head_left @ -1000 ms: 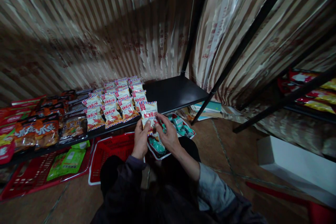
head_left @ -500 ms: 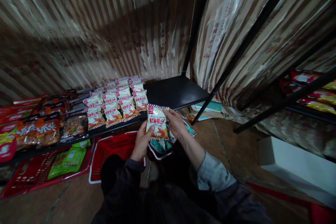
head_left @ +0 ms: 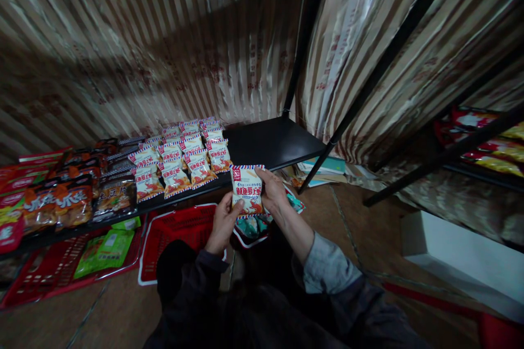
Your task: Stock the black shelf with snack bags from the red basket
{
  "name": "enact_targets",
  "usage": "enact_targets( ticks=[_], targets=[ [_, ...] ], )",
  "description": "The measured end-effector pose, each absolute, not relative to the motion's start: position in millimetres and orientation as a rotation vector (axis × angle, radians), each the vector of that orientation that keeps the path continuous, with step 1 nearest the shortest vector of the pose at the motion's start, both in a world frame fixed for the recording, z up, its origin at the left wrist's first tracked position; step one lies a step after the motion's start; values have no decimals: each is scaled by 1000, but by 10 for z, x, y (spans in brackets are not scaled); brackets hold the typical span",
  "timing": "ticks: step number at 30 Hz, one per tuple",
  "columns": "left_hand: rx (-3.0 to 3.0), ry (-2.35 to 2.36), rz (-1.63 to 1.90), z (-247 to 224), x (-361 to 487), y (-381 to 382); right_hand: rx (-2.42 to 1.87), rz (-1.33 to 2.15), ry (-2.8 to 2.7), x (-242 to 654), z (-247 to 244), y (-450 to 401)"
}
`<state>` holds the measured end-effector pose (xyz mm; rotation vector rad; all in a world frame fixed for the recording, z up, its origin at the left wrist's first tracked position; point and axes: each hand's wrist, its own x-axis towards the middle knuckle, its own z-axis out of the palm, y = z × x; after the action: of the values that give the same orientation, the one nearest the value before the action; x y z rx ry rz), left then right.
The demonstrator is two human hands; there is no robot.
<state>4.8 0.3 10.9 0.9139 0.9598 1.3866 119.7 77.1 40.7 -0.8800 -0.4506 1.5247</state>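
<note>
A white and orange snack bag (head_left: 248, 191) with red lettering and a striped top edge is held upright, its front towards me. My left hand (head_left: 223, 221) grips its lower left side, thumb on the front. At its upper right side, my right hand (head_left: 273, 190) is closed on the edge. Just beyond, rows of matching snack bags (head_left: 176, 175) lie on the black shelf (head_left: 274, 142). Below the held bag, teal packets (head_left: 251, 226) sit in a white-rimmed basket, partly hidden by my hands.
Orange-black snack bags (head_left: 73, 200) and dark potato-chip packs (head_left: 114, 196) fill the shelf's left part. Underneath stand red baskets (head_left: 176, 229), one with green packets (head_left: 107, 251). Black posts (head_left: 352, 103) rise at right, near a white box (head_left: 462, 256) and papers (head_left: 327, 166).
The snack bag has shifted slightly right and down and turned a little more upright. Both hands stay on it. The shelf rows look the same.
</note>
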Motion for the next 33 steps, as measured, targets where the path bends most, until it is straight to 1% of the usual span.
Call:
enact_targets(
  ticks=[7, 17, 23, 33],
  targets=[
    [938, 1004, 1371, 180, -10, 60, -909, 1508, -467, 1139, 406, 735],
    [819, 1050, 1420, 103, 48, 67, -966, 1539, -548, 1117, 418, 730],
    [745, 1102, 1484, 112, 81, 107, -984, 1580, -717, 1158, 437, 717],
    [537, 1116, 1664, 85, 34, 225, -1015, 1694, -916, 1254, 218, 627]
  ],
)
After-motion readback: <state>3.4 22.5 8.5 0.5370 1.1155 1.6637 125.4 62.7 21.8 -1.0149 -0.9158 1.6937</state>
